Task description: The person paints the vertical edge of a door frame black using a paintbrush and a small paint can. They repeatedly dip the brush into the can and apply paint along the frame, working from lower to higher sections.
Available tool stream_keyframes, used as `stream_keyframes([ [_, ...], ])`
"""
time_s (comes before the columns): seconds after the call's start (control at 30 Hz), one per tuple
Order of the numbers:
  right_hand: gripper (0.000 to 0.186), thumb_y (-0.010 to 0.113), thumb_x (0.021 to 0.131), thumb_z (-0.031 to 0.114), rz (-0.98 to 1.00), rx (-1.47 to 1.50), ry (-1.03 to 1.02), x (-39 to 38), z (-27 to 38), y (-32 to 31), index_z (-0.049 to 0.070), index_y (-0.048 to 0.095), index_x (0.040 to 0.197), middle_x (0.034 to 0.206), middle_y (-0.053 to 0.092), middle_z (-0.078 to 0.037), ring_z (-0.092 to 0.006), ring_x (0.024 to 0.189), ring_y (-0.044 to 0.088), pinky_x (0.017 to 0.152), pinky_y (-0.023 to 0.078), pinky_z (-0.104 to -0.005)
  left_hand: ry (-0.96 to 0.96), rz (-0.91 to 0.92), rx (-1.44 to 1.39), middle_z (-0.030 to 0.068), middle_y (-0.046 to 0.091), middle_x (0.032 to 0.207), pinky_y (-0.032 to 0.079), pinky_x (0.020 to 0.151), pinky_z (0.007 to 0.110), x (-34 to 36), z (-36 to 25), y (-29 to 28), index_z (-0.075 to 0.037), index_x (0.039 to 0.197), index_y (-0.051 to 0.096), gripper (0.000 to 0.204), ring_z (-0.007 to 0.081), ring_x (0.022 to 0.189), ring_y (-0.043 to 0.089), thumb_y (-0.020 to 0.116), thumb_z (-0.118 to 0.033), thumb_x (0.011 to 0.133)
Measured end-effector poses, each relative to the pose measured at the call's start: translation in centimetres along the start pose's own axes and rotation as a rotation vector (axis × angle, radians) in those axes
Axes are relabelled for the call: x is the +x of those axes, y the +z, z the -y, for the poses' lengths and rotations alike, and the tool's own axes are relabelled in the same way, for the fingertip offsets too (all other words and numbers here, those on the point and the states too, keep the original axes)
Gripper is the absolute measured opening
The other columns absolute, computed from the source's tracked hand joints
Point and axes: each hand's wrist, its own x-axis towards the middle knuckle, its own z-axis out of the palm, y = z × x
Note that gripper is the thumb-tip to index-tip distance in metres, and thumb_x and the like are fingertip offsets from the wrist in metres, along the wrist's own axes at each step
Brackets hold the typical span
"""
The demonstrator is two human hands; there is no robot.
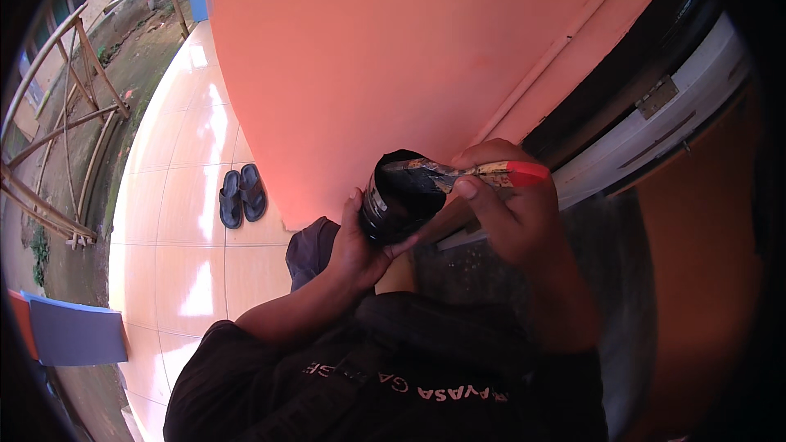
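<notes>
Over the rim of the black can (389, 217), I'd wipe the brush (438, 175) lightly, keeping drips inside | left hand (356, 245) grips the can's lower left side, right hand (521, 209) pinches the brush handle | can sits between both hands, brush head at its mouth | beyond, sandals (231, 200) lie near the right edge of the tile floor (190, 217)

A home's tiled porch (190, 229) (sandals (230, 199), pink wall (352, 74), door frame (620, 143))

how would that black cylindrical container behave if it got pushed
The black cylindrical container could roll if laid sideways, given its round wall. Its shiny surface might feel slightly slippery. Being open-topped, it may spill any contents if bumped.
</notes>
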Motion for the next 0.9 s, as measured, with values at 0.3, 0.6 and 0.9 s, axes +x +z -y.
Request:
stream_keyframes([
  [0.3, 0.019, 0.059, 0.103, 0.020, -0.019, 0.328, 0.219, -0.1, -2.7, 2.3, 0.001, 0.061, 0.103, 0.086, 0.063, -0.003, -0.0089, 0.079, 0.059, 0.072, 0.049, -0.0276, -0.059, -0.016, 0.008, 0.0074, 0.057, 0.134, 0.052, 0.096, 0.047, 0.1, -0.1, -2.1, -0.019, 0.138, 0.050, 0.068, 0.0244, 0.122, 0.058, 0.048, -0.071, 0.093],
  [0.6, 0.021, 0.058, 0.103, 0.028, -0.310, 0.715, 0.449, -2.0, -6.1, 2.2, 0.007, 0.060, 0.101, 0.081, 0.060, 0.000, -0.0085, 0.070, 0.058, 0.064, 0.047, -0.0247, -0.060, 0.068, -0.020, 0.0102, 0.059, 0.131, 0.053, 0.096, 0.046, 0.6, -0.2, -3.2, -0.016, 0.138, 0.050, 0.075, 0.0252, 0.118, 0.059, 0.050, -0.074, 0.090],
  [0.9, 0.014, 0.063, 0.100, 0.029, -0.391, 1.178, 0.576, -4.9, -8.2, 3.5, 0.016, 0.061, 0.103, 0.087, 0.066, 0.001, -0.0107, 0.073, 0.064, 0.066, 0.050, -0.0263, -0.085, 0.120, -0.080, 0.0112, 0.060, 0.129, 0.056, 0.093, 0.043, 0.9, 0.0, -2.2, -0.012, 0.138, 0.050, 0.078, 0.0272, 0.118, 0.061, 0.051, -0.073, 0.090],
])
